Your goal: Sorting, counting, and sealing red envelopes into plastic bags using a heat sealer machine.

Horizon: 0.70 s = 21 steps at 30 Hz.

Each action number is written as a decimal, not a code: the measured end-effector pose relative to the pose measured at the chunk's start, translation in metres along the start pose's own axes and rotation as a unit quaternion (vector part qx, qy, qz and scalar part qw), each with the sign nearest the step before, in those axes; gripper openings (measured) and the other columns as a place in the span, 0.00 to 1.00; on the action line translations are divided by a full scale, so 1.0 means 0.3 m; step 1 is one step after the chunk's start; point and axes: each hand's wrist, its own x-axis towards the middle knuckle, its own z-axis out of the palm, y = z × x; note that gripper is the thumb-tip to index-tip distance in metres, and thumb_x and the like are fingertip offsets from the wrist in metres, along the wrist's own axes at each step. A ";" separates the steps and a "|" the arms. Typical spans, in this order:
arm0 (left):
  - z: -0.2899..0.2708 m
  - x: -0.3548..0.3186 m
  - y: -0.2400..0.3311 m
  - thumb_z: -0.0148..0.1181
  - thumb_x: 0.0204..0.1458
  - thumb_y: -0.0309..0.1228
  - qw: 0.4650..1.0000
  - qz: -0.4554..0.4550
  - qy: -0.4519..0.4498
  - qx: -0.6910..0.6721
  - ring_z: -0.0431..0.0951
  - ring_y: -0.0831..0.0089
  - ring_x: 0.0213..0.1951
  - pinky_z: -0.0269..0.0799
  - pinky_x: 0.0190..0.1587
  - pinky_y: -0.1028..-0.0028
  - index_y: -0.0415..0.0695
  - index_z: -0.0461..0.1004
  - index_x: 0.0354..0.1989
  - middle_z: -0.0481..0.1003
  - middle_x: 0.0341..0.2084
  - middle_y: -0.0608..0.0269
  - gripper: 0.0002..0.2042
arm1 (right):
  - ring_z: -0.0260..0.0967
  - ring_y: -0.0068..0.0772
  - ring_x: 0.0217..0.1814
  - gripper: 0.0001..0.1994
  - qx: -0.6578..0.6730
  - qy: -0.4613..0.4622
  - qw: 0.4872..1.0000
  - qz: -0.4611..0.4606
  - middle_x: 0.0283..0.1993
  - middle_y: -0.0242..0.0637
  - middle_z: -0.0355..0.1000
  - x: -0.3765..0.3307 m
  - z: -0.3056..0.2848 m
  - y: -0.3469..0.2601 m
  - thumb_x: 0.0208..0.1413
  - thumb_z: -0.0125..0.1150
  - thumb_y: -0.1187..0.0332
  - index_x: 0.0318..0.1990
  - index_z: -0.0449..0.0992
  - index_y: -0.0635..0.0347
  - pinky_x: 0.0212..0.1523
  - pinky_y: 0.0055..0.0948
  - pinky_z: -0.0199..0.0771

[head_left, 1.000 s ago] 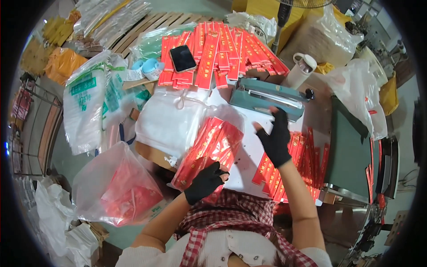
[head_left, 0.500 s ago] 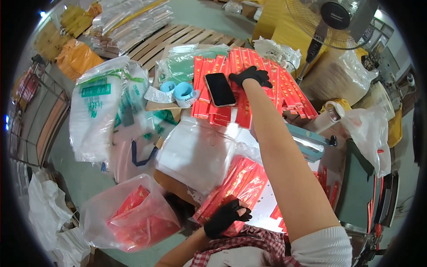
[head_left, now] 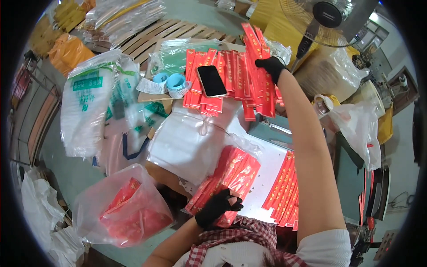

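Observation:
My right hand (head_left: 272, 67), in a black glove, grips a bundle of long narrow red packets (head_left: 260, 73) with gold print. The bundle is raised and slanted over other red packets (head_left: 229, 66) spread at the table's far side. My left hand (head_left: 219, 208), also black-gloved with a bare fingertip showing, is closed at the near end of a clear plastic bag of red packets (head_left: 238, 171). More loose red packets (head_left: 283, 191) lie in a row on the white tabletop (head_left: 269, 155), partly hidden by my right forearm.
A black phone (head_left: 211, 81) lies on the packets beside blue label rolls (head_left: 176, 81). White plastic bags (head_left: 187, 142) are stacked mid-table. A clear sack with red packets (head_left: 122, 209) stands at left. A fan (head_left: 327, 15) rises at the far right, beyond a grey-green metal device (head_left: 267, 129).
My right hand has lifted a bundle of red packets from the far pile and moved right. The row of loose packets near me shows more. My left hand stays at the bag.

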 end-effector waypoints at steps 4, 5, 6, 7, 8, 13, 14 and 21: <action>0.013 0.050 0.069 0.57 0.57 0.33 0.984 0.067 -0.020 0.161 0.75 0.66 0.48 0.71 0.53 0.66 0.35 0.64 0.54 0.73 0.45 0.58 0.20 | 0.75 0.37 0.46 0.31 0.212 -0.172 0.957 -0.097 0.47 0.42 0.74 -0.432 -0.093 0.028 0.41 0.72 0.67 0.54 0.68 0.69 0.49 0.36 0.75; 0.050 0.073 0.074 0.58 0.55 0.29 0.976 0.159 0.026 0.148 0.73 0.73 0.49 0.71 0.49 0.71 0.38 0.67 0.50 0.72 0.44 0.61 0.16 | 0.74 0.35 0.47 0.30 0.174 -0.137 0.968 -0.118 0.48 0.40 0.74 -0.556 -0.072 0.072 0.42 0.70 0.68 0.54 0.68 0.67 0.49 0.35 0.75; 0.098 0.095 0.113 0.59 0.53 0.29 0.975 0.193 0.030 0.103 0.71 0.73 0.50 0.71 0.49 0.69 0.39 0.63 0.55 0.70 0.46 0.62 0.22 | 0.73 0.32 0.47 0.29 0.137 -0.100 0.976 -0.135 0.49 0.39 0.74 -0.687 -0.044 0.127 0.43 0.69 0.69 0.55 0.69 0.65 0.49 0.33 0.74; 0.092 0.168 0.155 0.59 0.54 0.31 0.994 0.028 0.080 -0.072 0.71 0.72 0.49 0.70 0.50 0.70 0.41 0.59 0.59 0.69 0.47 0.64 0.25 | 0.70 0.31 0.51 0.30 0.134 -0.082 0.972 -0.177 0.50 0.39 0.72 -0.816 -0.007 0.195 0.43 0.70 0.68 0.56 0.67 0.65 0.51 0.32 0.72; 0.100 0.229 0.123 0.60 0.55 0.37 0.973 0.229 0.014 0.004 0.71 0.72 0.50 0.71 0.50 0.70 0.43 0.59 0.60 0.70 0.47 0.66 0.27 | 0.68 0.29 0.54 0.32 0.132 -0.061 0.966 -0.213 0.52 0.39 0.70 -0.941 0.035 0.271 0.43 0.70 0.67 0.57 0.65 0.65 0.54 0.31 0.69; 0.146 0.211 0.155 0.62 0.51 0.37 0.993 0.031 -0.093 -0.059 0.78 0.66 0.44 0.75 0.48 0.66 0.40 0.66 0.56 0.75 0.45 0.57 0.25 | 0.66 0.28 0.53 0.32 0.118 0.004 0.988 -0.100 0.49 0.39 0.69 -1.451 0.179 0.510 0.49 0.70 0.66 0.58 0.60 0.65 0.55 0.30 0.66; 0.132 0.192 0.105 0.62 0.51 0.36 0.996 -0.014 -0.075 -0.052 0.77 0.66 0.45 0.75 0.49 0.66 0.40 0.66 0.56 0.75 0.44 0.57 0.24 | 0.67 0.26 0.50 0.25 0.132 0.025 0.988 -0.071 0.47 0.39 0.69 -1.524 0.180 0.557 0.53 0.66 0.69 0.55 0.62 0.65 0.52 0.28 0.68; 0.151 0.120 -0.050 0.60 0.53 0.33 0.998 -0.022 -0.021 -0.061 0.76 0.66 0.49 0.75 0.51 0.65 0.41 0.63 0.60 0.73 0.50 0.57 0.26 | 0.70 0.32 0.49 0.22 0.053 -0.027 0.998 -0.010 0.44 0.42 0.72 -1.728 0.039 0.653 0.55 0.63 0.66 0.53 0.66 0.66 0.51 0.32 0.70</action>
